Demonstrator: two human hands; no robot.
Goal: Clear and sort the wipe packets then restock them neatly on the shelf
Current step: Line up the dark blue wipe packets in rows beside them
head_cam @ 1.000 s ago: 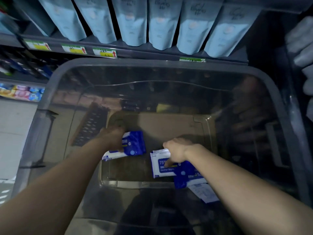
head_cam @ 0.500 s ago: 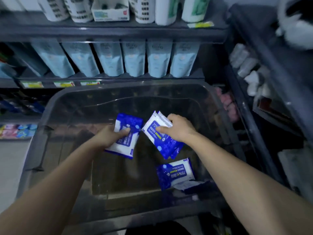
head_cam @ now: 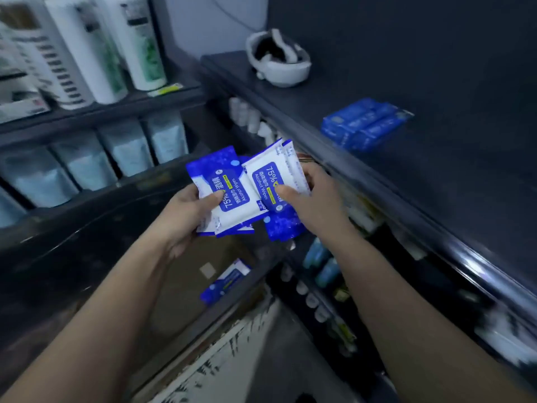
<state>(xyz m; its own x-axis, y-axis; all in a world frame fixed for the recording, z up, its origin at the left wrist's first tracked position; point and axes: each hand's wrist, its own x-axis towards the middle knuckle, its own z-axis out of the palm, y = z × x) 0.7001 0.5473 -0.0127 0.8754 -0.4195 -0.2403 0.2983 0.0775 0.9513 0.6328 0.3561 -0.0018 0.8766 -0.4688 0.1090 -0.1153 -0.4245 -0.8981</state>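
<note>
Dark store shelves stand on two sides of me. On the left shelves I see tall white bottles (head_cam: 96,48) up high and a row of pale blue pouches (head_cam: 128,149) under them. On my right runs a long dark shelf (head_cam: 421,184). A small pile of blue wipe packets (head_cam: 366,123) lies on it, and a white rounded thing (head_cam: 279,65) sits at its far end; I cannot tell what it is.

Below me is a big plastic bin (head_cam: 87,205). One blue and white packet (head_cam: 225,282) lies at the bottom of it.

I have the left hand (head_cam: 186,213) curled round a few wipe packets (head_cam: 229,193), with the thumb pressed on the front of the top one. I have the right hand (head_cam: 319,196) gripping another small bunch of packets (head_cam: 273,181), thumb on the blue label. Both bunches are up in the air over the bin, just beside the front edge of the right shelf. The two bunches touch, and the right one lies a little over the left one. The words "75%" and "Alcohol Wipes" show on the fronts.
</note>
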